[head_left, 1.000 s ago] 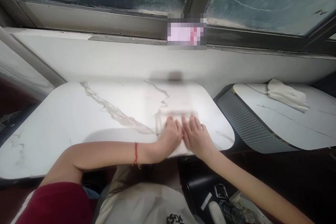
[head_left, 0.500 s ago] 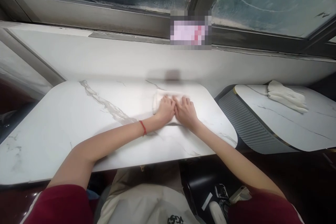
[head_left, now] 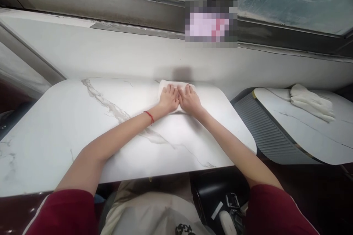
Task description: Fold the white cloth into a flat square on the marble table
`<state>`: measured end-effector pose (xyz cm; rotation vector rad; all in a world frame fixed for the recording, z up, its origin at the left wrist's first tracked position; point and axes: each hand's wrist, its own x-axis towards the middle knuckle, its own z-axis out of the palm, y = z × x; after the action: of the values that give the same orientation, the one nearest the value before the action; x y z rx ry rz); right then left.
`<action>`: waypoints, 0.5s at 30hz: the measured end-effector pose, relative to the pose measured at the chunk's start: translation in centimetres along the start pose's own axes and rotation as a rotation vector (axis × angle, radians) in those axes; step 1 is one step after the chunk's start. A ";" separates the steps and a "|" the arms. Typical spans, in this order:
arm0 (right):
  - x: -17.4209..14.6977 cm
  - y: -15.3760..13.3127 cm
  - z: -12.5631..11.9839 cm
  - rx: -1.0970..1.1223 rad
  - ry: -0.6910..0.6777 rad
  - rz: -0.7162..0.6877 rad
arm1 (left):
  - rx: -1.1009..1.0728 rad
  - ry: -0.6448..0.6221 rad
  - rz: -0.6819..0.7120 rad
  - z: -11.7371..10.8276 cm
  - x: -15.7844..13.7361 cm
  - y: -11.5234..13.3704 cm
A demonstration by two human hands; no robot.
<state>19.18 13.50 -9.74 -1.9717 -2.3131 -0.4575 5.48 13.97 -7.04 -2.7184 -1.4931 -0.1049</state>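
moved farther off, the white cloth (head_left: 176, 83) lies beneath left hand (head_left: 169, 99) and right hand (head_left: 191, 100), pressing (whether fingers grip it, cannot tell), near the table's (head_left: 71, 117) far edge; wiping looks partway.

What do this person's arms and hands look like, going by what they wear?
Both sleeves are short and dark red, trimmed thinly in white along the outer side. The left hand and right hand are ungloved; a thin red bracelet circles the left wrist.

Spreads out as a white surface (head_left: 173, 136), rounded at the corners, veined in grey-brown; bears a folded cloth (head_left: 162, 85) close to its far edge. To the right, a second veined surface (head_left: 306, 134), bearing a crumpled cloth (head_left: 311, 102).
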 end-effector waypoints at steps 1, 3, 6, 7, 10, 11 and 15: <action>0.4 0.1 0.1 0.009 0.002 0.000 | -0.005 0.008 -0.003 0.2 0.4 -0.3; 1.3 0.1 0.2 0.029 -0.004 -0.001 | -0.013 0.031 -0.005 0.5 1.1 -0.9; 2.6 0.1 -0.2 0.042 -0.033 -0.003 | -0.020 0.081 0.000 0.9 2.2 -1.8; 2.9 0.1 -0.3 0.044 -0.042 0.000 | -0.019 0.100 0.002 1.1 2.6 -2.0; 4.0 0.1 -0.6 0.051 -0.055 0.017 | -0.024 0.131 -0.001 1.3 3.6 -2.4; 4.2 0.1 -0.6 0.053 -0.058 0.022 | -0.027 0.136 -0.002 1.3 3.9 -2.5; 4.8 0.4 -0.2 0.055 -0.039 0.016 | -0.039 0.155 -0.009 1.5 4.7 -2.5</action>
<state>18.66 18.06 -8.33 -1.9905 -2.3043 -0.3537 5.96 19.29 -8.13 -2.6628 -1.4755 -0.3404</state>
